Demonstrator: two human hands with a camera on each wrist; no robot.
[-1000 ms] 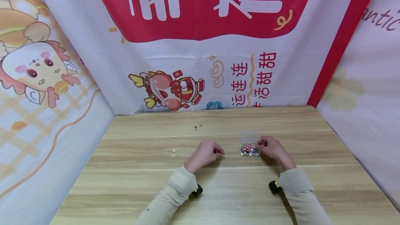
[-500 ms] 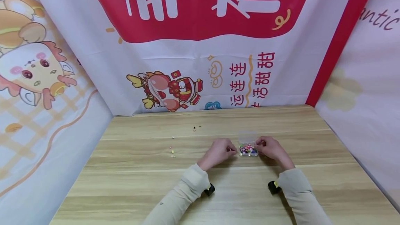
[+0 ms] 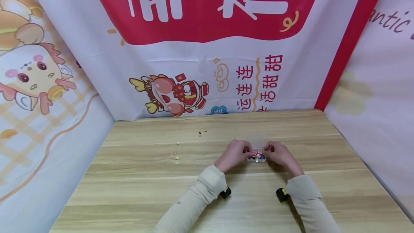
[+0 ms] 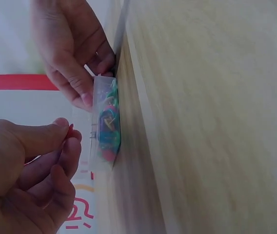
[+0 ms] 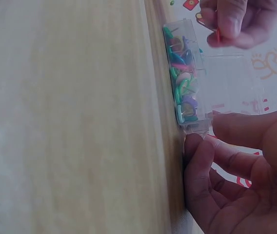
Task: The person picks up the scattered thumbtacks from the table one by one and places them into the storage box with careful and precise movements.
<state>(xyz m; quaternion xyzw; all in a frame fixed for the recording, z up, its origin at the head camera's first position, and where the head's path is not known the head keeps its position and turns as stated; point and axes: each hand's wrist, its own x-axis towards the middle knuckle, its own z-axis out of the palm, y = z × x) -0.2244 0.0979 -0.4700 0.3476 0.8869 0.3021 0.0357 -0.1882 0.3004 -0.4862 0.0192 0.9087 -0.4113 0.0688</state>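
Note:
A small clear plastic box [image 3: 257,160] stands on the table with its transparent lid [image 5: 231,80] raised at the back. Colourful thumbtacks [image 5: 183,87] fill it, green, blue, purple and pink among them. Over the box's left end, my left hand [image 3: 235,154] pinches a red thumbtack [image 4: 70,130] between thumb and index finger. From the other side my right hand [image 3: 279,154] grips the box's right end, thumb and fingers at its wall. In the head view the fingers partly hide the box.
Several tiny pieces, one of them yellow [image 3: 177,158], lie spread on the wooden table [image 3: 129,190] left of the hands. Two dark specks [image 3: 199,133] sit farther back. A printed cloth [image 3: 191,51] hangs behind the table's back edge.
My left hand has moved right across the table, from left of the box to over its left end. The right hand has stayed at the box's right end.

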